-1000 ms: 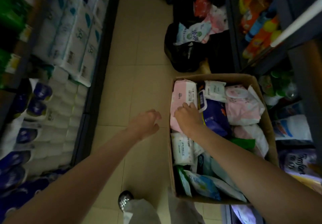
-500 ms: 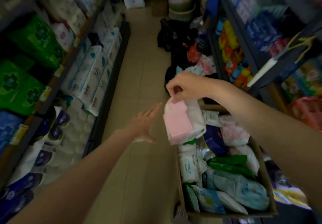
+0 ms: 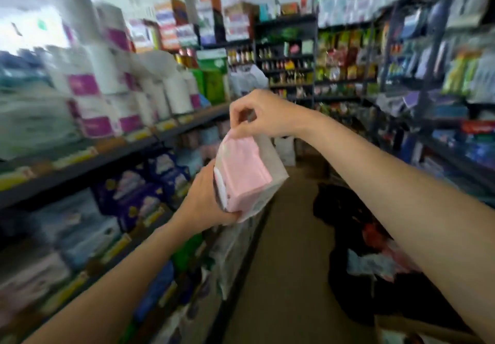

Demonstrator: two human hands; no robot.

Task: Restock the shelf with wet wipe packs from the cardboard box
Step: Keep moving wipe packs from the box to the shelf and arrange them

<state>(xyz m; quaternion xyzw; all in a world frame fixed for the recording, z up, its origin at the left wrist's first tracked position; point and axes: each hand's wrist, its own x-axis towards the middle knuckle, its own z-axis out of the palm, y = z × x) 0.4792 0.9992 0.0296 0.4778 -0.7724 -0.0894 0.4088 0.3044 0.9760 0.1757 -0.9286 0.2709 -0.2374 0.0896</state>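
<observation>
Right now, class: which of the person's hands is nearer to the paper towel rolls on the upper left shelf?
Left. The left hand grips the pink pack on the shelf side, below the paper towel rolls; the right hand pinches the pack's top, farther toward the aisle.

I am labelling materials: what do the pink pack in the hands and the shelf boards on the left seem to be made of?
Pink pack: likely soft plastic film, slightly glossy, with a clear crinkled edge. Shelf boards: probably dark painted metal, matte; blur leaves this open.

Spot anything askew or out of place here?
Dark bags and loose packets lie heaped on the aisle floor at right, not shelved. The pink wipe pack is tilted, held in both hands. Frame is blurred.
</observation>
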